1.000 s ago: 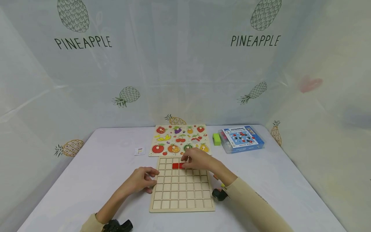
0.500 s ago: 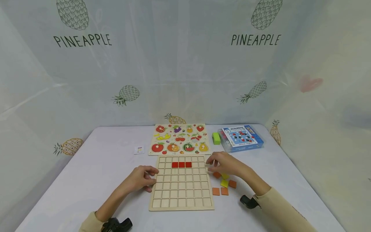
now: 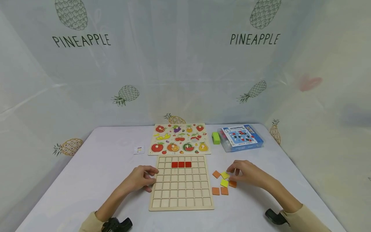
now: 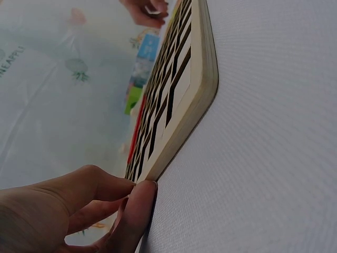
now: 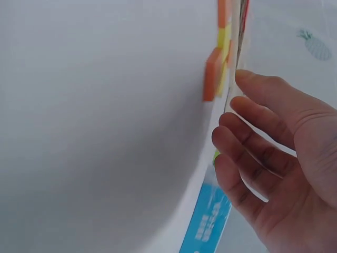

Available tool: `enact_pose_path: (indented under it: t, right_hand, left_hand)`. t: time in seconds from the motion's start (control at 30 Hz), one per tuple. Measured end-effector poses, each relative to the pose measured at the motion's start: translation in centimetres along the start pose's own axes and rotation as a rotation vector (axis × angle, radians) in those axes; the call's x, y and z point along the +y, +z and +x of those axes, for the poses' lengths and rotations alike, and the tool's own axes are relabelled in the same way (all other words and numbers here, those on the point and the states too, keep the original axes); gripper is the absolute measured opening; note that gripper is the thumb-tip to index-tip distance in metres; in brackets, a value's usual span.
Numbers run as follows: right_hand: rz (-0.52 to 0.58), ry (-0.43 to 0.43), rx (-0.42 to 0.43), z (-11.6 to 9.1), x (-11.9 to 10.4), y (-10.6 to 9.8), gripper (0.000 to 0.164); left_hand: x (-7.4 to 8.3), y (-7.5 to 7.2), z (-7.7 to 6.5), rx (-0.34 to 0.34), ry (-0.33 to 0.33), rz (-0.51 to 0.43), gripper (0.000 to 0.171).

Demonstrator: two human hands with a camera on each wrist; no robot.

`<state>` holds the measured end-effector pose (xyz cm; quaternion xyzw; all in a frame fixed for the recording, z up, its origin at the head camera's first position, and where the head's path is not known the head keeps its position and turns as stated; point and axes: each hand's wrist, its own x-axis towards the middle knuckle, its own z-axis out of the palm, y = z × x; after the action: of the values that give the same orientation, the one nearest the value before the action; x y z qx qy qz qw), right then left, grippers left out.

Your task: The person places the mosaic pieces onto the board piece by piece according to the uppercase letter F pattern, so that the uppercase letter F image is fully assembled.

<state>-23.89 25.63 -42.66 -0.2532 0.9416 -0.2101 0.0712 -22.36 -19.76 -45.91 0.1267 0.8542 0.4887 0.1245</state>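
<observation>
A wooden grid board [image 3: 181, 187] lies flat, with three red tiles [image 3: 181, 164] side by side in its second row from the back. My left hand [image 3: 140, 178] holds the board's left edge; in the left wrist view the thumb and a finger [image 4: 113, 185] pinch the rim. To the right of the board are loose square tiles, several orange [image 3: 215, 191] and two yellow [image 3: 224, 183]. Over the right side of these tiles hovers my right hand [image 3: 249, 173], fingers loosely bent. Nothing shows between its fingers in the right wrist view, where an orange tile [image 5: 212, 75] stands out beyond them.
Behind the board lies a fruit picture puzzle [image 3: 179, 139]. A green block [image 3: 216, 138] and a blue box [image 3: 242, 138] are at the back right. A small printed card [image 3: 138, 150] rests at the back left of the white table [image 3: 87, 180].
My right hand has left the red tiles on the board and moved right and nearer to the loose tiles, uncovering the third red tile. My left hand stays at the board's edge.
</observation>
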Motion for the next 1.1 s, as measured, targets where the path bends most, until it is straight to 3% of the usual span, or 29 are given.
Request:
enact_pose_path:
  t: [0.3,0.87,1.1]
  right_hand:
    - [0.012,-0.041,-0.020,-2.0,1.0,0.2,0.025]
    - [-0.047,-0.013,-0.012,-2.3,1.1,0.8,0.019]
    - [-0.025,-0.057,-0.009,-2.3,1.2,0.7,0.017]
  left_hand:
    - [0.1,-0.1,-0.2,0.002,-0.009,-0.007,0.036]
    - [-0.1,0.0,-0.1,-0.010,-0.001,-0.008,0.036]
    - [0.0,0.0,-0.2,-0.013,0.006,-0.010,0.036]
